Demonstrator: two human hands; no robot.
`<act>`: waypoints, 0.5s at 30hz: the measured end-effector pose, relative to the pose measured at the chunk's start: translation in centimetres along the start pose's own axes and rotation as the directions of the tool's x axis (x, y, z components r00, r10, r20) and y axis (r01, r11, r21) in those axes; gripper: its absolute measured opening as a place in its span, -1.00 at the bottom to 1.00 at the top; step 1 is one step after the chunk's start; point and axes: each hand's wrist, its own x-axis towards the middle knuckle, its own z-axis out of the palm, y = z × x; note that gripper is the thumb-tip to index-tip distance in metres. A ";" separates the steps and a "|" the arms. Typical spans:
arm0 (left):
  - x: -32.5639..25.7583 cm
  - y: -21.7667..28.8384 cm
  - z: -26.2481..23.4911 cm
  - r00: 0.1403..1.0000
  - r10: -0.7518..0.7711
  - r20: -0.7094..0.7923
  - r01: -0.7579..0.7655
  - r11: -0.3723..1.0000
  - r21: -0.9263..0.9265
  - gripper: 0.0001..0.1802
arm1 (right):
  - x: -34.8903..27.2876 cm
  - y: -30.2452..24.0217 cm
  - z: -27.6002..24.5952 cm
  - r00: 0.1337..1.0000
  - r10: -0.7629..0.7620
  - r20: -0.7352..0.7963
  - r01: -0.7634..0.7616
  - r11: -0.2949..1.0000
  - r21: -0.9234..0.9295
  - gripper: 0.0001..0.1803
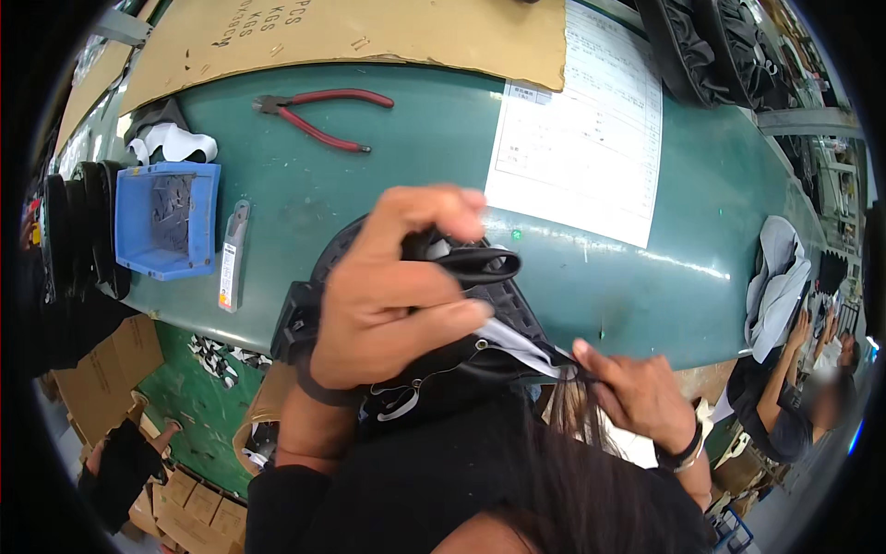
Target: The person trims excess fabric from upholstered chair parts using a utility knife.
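Note:
A black sewn piece [528,314] with a ridged panel, a white strip [515,343] and small metal rings [481,344] lies at the near table edge against my body. Over it, my left hand [383,300] is bent, thumb and forefinger drawn together; its fingertips are slightly blurred and what they grip is hidden. Just beyond those fingers a black fabric loop [494,265] stands up. My right hand [646,397] pinches the right end of the piece, where the white strip narrows. Strands of hair hang in front of that end.
Red-handled cutters [323,115], a grey-handled cutter knife [233,258] and a blue bin [166,268] of small dark pieces lie on the green table [415,166]. Cardboard [443,37] and a printed sheet [581,157] cover its far side. Grey fabric [778,277] hangs off the right edge. Other people are at both sides.

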 end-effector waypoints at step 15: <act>1.4 -1.3 1.2 0.871 -0.266 0.413 0.083 0.908 0.411 -0.76 | 2.6 -3.3 0.3 0.980 0.191 -0.052 -0.196 0.973 -0.121 -0.36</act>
